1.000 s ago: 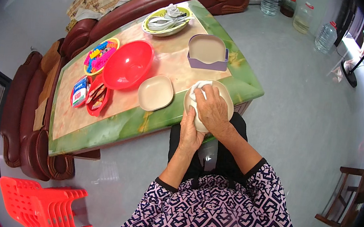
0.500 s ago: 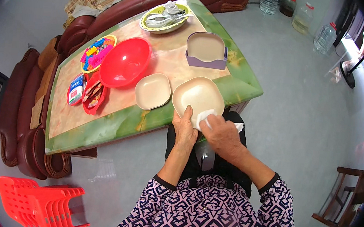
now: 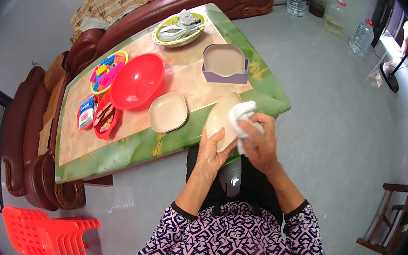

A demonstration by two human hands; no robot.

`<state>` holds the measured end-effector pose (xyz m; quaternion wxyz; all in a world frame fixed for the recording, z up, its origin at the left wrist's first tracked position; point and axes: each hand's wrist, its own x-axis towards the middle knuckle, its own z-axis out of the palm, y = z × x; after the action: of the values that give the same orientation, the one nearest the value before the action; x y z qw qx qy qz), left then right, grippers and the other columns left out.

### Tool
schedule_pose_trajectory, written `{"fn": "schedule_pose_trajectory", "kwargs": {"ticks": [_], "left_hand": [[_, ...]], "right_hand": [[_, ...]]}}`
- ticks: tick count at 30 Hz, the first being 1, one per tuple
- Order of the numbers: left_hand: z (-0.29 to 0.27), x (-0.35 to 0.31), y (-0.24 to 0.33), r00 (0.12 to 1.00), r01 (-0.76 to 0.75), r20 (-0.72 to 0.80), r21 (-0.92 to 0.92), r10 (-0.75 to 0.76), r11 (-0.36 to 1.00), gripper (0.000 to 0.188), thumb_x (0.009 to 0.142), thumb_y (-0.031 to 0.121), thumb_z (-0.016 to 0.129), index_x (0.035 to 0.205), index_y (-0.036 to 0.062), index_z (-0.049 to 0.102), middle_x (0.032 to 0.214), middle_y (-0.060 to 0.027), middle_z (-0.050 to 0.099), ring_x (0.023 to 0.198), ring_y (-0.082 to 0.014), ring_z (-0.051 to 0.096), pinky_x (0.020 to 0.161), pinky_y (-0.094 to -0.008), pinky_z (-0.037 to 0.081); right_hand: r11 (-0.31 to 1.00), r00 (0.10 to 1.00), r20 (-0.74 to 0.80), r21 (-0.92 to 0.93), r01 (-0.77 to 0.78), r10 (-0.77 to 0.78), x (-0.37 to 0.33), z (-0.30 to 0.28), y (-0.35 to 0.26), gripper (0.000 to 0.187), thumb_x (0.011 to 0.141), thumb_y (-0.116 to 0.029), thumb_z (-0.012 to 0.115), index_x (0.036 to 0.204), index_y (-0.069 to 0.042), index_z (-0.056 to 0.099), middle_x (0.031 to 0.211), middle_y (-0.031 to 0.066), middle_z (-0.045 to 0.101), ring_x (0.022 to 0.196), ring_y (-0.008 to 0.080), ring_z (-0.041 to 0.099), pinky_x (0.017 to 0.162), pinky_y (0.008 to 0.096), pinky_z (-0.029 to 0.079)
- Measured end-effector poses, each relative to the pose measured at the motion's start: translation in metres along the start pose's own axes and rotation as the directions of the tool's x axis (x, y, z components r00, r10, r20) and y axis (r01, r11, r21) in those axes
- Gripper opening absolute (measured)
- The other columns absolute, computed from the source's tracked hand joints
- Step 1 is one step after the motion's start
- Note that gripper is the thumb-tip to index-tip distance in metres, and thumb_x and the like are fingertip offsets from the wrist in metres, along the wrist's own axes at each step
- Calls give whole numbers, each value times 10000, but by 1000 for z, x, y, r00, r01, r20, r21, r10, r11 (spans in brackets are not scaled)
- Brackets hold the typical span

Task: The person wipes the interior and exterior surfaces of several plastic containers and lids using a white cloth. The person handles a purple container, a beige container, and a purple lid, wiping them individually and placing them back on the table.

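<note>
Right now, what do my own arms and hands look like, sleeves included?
The left hand and right hand are both ungloved, and no watch or bracelet shows. The sleeves carry an angular geometric pattern in pale pinkish-lilac and very dark blue or black. They end in plain dark cuffs, leaving most of the forearms bare.

The left grip (image 3: 210,153) holds a beige plate (image 3: 220,117), the right grip (image 3: 262,146) white cloth (image 3: 241,112).

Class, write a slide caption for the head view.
Left hand holding a tilted beige plate, right hand a white cloth.
</note>
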<state>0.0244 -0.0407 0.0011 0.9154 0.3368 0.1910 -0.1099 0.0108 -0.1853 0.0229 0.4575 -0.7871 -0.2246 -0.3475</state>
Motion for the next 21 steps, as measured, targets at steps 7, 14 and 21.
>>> {"fn": "schedule_pose_trajectory", "kwargs": {"ticks": [7,14,21], "left_hand": [[-17,-2,-7,930,316,195,5,-311,949,544,909,63,553,1388,244,368,1118,-58,582,849,-195,622,513,-237,498],[-14,-18,-6,980,-167,173,431,101,887,398,909,94,566,1287,21,467,1142,-82,570,927,-192,601,717,-285,519],[18,-47,22,885,-459,439,757,158,465,307,828,59,672,1114,-28,601,978,-28,629,882,-112,572,816,-270,462]], "right_hand": [[982,972,216,182,52,-92,47,-14,15,188,739,-135,630,921,-90,634,993,67,616,988,250,563,873,362,351],[943,978,181,293,-155,104,56,-2,14,113,754,-147,663,776,-45,618,752,86,624,680,269,591,692,351,436],[943,984,156,307,-130,85,62,18,8,102,801,-114,639,841,-21,626,742,82,626,662,190,575,639,302,469]]}}
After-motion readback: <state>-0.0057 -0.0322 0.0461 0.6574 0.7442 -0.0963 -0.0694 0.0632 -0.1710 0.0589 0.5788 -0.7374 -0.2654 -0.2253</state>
